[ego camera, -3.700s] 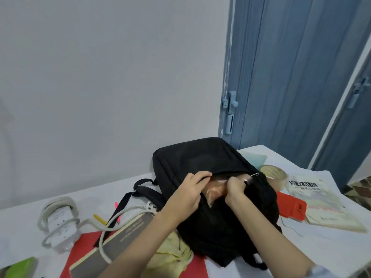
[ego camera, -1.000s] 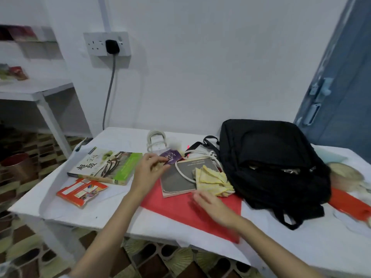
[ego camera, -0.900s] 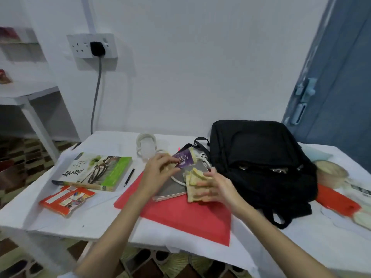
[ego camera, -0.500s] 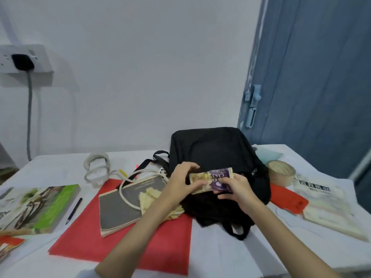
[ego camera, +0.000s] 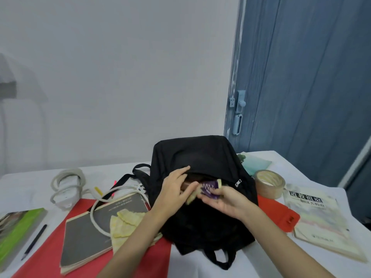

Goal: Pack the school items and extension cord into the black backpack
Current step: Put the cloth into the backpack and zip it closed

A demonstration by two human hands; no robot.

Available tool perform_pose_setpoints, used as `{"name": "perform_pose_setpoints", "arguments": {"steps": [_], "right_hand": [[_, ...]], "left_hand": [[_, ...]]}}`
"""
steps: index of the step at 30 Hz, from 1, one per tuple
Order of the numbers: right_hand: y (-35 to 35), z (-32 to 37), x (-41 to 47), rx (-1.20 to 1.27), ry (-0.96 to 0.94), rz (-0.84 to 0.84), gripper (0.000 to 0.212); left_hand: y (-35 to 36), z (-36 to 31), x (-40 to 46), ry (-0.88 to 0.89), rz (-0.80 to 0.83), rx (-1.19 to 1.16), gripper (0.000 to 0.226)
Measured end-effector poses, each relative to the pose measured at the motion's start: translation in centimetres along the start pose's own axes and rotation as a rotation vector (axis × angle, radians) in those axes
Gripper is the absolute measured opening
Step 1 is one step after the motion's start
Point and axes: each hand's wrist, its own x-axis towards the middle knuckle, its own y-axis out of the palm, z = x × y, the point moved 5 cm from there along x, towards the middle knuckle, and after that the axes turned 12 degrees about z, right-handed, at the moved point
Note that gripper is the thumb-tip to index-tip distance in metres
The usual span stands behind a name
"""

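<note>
Left of black backpack (ego camera: 202, 157): extension cord (ego camera: 66, 187), grey notebook (ego camera: 94, 227), green book (ego camera: 18, 227) unpacked. Left hand (ego camera: 174, 187) holding pocket open, grip wide. Right hand (ego camera: 224, 199) pinching purple packet (ego camera: 209, 187) at pocket mouth. Right of backpack: tape roll (ego camera: 269, 183), white book (ego camera: 317, 215) unpacked.

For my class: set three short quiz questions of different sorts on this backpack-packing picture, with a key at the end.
1. True or false: the black backpack has its front pocket zipped closed.
2. Which hand has the purple packet in its grip? A) left hand B) right hand
3. Fill in: the white extension cord lies on the ____, not in the bag.

Key:
1. False; the pocket is open, and the left hand holds its upper edge back.
2. B; the right hand pushes the packet into the opening.
3. table, to the backpack's left.
</note>
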Motion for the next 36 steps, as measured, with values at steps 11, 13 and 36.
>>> {"name": "perform_pose_setpoints", "arguments": {"steps": [11, 13, 36], "right_hand": [[-1.1, 3.9, -0.5, -0.544, 0.083, 0.02, 0.01], [-1.9, 4.7, -1.2, -0.689, 0.118, -0.007, 0.021], [-7.7, 9.0, -1.5, -1.612, -0.124, -0.346, 0.037]], "left_hand": [[0.5, 0.5, 2.4, 0.112, -0.189, 0.242, 0.012], [0.5, -0.1, 2.9, 0.061, -0.161, 0.19, 0.027], [5.3, 0.1, 6.0, -0.115, 0.354, 0.366, 0.064]]}}
